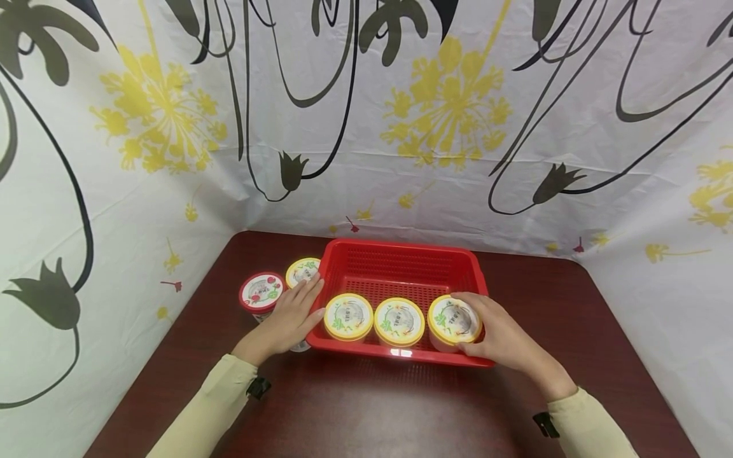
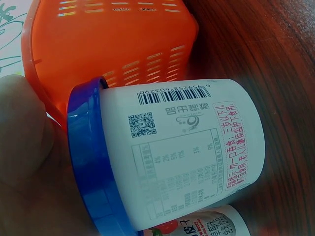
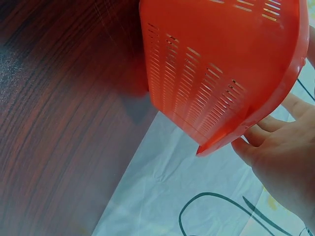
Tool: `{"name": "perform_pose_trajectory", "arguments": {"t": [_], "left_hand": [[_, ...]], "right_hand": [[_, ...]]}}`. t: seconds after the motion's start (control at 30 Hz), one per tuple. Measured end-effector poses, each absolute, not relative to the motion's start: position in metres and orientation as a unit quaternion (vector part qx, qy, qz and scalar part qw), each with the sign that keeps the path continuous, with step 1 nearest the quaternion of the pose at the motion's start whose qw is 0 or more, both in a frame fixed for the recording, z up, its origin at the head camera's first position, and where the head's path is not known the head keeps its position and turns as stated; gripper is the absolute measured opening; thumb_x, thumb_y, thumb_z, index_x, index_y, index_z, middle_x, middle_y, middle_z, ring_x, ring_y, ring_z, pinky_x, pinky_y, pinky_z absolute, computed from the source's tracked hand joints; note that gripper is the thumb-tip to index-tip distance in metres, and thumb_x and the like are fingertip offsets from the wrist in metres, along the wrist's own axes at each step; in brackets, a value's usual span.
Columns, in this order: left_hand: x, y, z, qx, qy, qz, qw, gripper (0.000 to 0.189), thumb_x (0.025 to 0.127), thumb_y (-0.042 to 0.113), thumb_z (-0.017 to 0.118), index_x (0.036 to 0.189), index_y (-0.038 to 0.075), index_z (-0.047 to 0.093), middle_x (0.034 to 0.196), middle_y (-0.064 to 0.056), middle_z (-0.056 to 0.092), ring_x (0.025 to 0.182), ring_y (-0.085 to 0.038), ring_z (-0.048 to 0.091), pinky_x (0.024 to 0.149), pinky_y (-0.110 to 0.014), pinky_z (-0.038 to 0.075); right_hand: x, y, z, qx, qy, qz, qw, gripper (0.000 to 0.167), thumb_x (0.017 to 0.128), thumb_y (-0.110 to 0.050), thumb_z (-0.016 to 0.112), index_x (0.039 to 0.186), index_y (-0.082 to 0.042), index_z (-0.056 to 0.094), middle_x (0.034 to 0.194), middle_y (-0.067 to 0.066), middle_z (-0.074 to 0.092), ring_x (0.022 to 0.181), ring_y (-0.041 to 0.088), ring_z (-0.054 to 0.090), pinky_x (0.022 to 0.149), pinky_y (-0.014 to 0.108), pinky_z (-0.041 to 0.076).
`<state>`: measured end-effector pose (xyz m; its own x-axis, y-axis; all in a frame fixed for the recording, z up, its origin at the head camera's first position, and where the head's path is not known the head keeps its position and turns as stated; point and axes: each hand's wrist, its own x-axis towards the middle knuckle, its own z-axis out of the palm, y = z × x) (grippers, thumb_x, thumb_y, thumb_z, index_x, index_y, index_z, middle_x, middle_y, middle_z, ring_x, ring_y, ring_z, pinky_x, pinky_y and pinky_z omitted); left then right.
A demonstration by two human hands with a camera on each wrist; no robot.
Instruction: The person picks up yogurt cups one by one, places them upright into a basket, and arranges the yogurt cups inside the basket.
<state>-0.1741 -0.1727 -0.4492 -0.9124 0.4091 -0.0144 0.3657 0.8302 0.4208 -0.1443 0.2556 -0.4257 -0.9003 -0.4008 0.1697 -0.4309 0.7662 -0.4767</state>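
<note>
Inside the red basket [image 1: 395, 245], three yellow-lidded tubs stand in a row along the near side. My right hand [image 1: 504, 334] reaches over the basket's right rim and grips the rightmost tub [image 1: 455, 320], fingers at the lid's far side and thumb at the near side. The middle tub [image 1: 399, 322] and left tub [image 1: 348, 317] stand beside it. My left hand [image 1: 286, 321] lies with extended fingers at the basket's left rim. Below that hand is a white tub with a blue lid [image 2: 98, 157], mostly hidden from the head view.
Left of the basket stand a red-lidded tub [image 1: 261, 291] and another yellow-lidded tub [image 1: 303, 272]. All rest on a dark wooden table [image 1: 366, 407]. A patterned white cloth [image 1: 355, 146] hangs behind and at both sides.
</note>
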Motion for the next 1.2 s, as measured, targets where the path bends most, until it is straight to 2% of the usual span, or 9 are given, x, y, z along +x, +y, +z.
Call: {"name": "perform_pose_trajectory", "arguments": {"t": [0.63,0.7,0.93,1.2], "left_hand": [[-0.1743,-0.1734,-0.4509,0.203,0.955,0.210,0.052,0.077,0.099,0.049,0.048,0.161,0.021,0.010,0.169,0.003,0.007,0.156,-0.033,0.010,0.123,-0.061,0.017],[-0.1744,-0.1733,-0.4512,0.203,0.955,0.210,0.051,0.077,0.099,0.049,0.048,0.161,0.021,0.010,0.169,0.002,0.007,0.156,-0.033,0.011,0.123,-0.062,0.017],[-0.1739,-0.1730,-0.4504,0.204,0.954,0.213,0.049,0.078,0.099,0.048,0.049,0.161,0.021,0.010,0.169,0.002,0.008,0.156,-0.034,0.010,0.123,-0.062,0.016],[-0.1734,-0.1729,-0.4491,0.201,0.955,0.213,0.053,0.077,0.099,0.048,0.048,0.161,0.022,0.009,0.169,0.002,0.007,0.156,-0.033,0.009,0.123,-0.062,0.016]], "right_hand": [[-0.1444,0.2556,-0.4264,0.212,-0.942,0.260,0.010,0.090,0.066,-0.031,0.091,0.143,-0.020,0.047,0.140,0.008,0.054,0.126,0.029,0.048,0.100,0.064,0.047],[-0.1452,0.2558,-0.4269,0.212,-0.943,0.258,0.005,0.090,0.066,-0.033,0.091,0.143,-0.020,0.048,0.139,0.007,0.055,0.126,0.030,0.048,0.103,0.066,0.043],[-0.1480,0.2559,-0.4282,0.223,-0.939,0.260,-0.002,0.089,0.065,-0.027,0.092,0.142,-0.016,0.049,0.138,0.007,0.059,0.128,0.029,0.053,0.117,0.067,0.019],[-0.1480,0.2553,-0.4270,0.222,-0.941,0.256,-0.006,0.088,0.065,-0.027,0.091,0.141,-0.015,0.049,0.137,0.007,0.061,0.125,0.029,0.057,0.117,0.067,0.017]]}}
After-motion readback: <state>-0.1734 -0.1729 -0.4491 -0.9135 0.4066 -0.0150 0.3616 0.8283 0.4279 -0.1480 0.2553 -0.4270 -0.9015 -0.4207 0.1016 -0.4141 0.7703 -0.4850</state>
